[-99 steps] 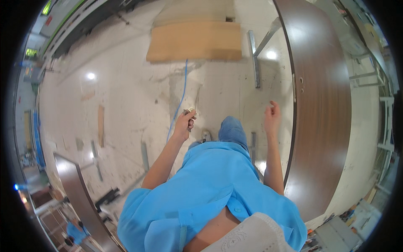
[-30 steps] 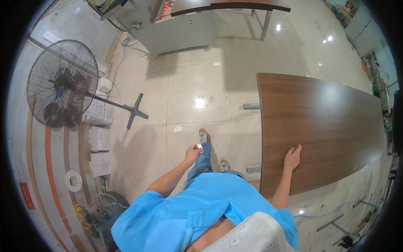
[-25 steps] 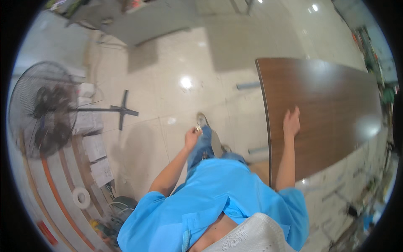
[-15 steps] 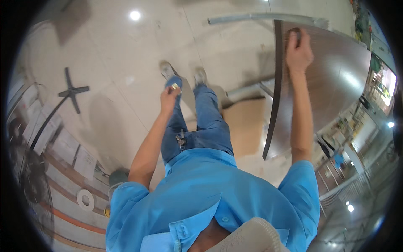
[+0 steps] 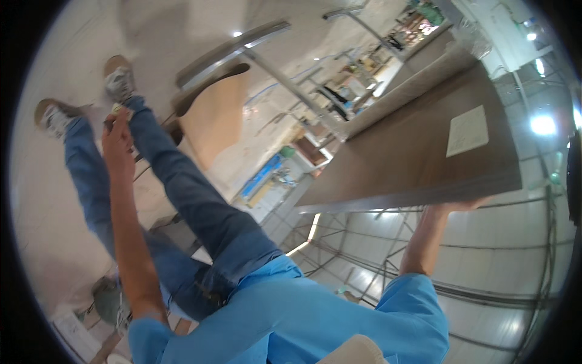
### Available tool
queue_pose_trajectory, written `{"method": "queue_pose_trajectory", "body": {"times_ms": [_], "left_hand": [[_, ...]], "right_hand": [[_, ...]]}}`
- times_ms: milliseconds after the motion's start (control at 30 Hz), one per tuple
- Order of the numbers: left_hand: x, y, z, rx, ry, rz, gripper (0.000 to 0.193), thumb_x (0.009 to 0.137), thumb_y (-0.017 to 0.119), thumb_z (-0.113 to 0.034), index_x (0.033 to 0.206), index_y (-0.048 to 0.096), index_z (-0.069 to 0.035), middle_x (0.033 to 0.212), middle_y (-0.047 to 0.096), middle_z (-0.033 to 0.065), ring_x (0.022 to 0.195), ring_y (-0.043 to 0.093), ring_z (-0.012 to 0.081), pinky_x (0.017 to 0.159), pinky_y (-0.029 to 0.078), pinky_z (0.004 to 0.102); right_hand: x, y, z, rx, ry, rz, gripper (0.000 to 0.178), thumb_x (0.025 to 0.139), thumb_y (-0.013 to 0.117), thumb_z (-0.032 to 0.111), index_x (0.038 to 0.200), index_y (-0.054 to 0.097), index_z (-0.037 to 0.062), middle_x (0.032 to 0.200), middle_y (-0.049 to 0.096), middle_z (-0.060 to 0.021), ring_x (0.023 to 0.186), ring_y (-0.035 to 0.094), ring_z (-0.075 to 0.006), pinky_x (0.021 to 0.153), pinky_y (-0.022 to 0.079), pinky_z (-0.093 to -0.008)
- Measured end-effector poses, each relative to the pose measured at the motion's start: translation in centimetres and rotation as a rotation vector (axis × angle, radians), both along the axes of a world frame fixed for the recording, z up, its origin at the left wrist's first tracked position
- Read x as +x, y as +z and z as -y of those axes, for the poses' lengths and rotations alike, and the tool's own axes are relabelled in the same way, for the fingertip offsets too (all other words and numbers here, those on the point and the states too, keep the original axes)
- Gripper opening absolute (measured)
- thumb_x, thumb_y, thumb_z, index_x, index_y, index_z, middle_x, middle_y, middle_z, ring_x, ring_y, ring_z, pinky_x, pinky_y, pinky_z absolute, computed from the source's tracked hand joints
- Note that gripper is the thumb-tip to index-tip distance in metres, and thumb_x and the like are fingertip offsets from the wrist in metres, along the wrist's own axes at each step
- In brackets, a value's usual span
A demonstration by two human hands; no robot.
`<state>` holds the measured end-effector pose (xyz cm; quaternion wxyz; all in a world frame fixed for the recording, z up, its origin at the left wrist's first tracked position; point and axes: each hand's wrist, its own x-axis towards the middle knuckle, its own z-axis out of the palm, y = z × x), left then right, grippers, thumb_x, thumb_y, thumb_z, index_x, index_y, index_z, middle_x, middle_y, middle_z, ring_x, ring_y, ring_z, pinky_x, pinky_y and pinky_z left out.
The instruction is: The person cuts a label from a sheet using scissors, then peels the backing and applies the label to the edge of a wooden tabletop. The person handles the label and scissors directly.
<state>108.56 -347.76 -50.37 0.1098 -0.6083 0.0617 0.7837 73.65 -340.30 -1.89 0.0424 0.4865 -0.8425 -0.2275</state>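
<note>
My left hand (image 5: 117, 136) hangs low over my legs, its fingers closed around a small yellowish and dark thing (image 5: 123, 111), too blurred to name. Off to the right stands a dark brown wood-grain board (image 5: 406, 139), like a tabletop, on a metal frame (image 5: 297, 91). A pale paper sheet (image 5: 468, 130) lies flat against its face. At the board's near edge is my right hand (image 5: 465, 205), touching it there. The board covers most of that hand's fingers, so their grip is hidden.
A curved tan panel (image 5: 212, 115) leans by a grey metal bar (image 5: 236, 51) near my shoes. Blue and yellow items (image 5: 264, 179) lie farther right on the floor. Beyond the board are workshop clutter and a roof with metal trusses (image 5: 485, 261).
The view has swung and tilted, bringing the roof and the board's papered face into sight. My right hand has gone from the board's surface to its near edge. My left hand remains closed.
</note>
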Motion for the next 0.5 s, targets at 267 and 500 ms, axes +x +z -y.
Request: {"method": "queue_pose_trajectory", "body": {"times_ms": [267, 500], "left_hand": [[-4.3, 0.6, 1.5, 0.030, 0.053, -0.012, 0.012, 0.100, 0.064, -0.018, 0.090, 0.058, -0.013, 0.063, 0.034, -0.0088, 0.050, 0.025, -0.0007, 0.044, 0.020, 0.0193], [-5.2, 0.0, 3.1, -0.047, 0.083, -0.009, 0.016, 0.100, 0.063, -0.014, 0.086, 0.056, -0.014, 0.062, 0.033, -0.0091, 0.051, 0.023, -0.0012, 0.046, 0.018, 0.0201]], "right_hand": [[0.7, -1.1, 0.8, 0.181, 0.049, -0.040, 0.066, 0.098, 0.051, 0.052, 0.134, 0.053, -0.0041, 0.140, 0.050, -0.0223, 0.130, 0.049, -0.0365, 0.107, 0.039, -0.0494], [1.0, -0.5, 0.9, 0.220, 0.023, -0.048, 0.065, 0.098, 0.051, 0.051, 0.134, 0.054, -0.0041, 0.139, 0.050, -0.0221, 0.129, 0.050, -0.0362, 0.107, 0.040, -0.0489]]}}
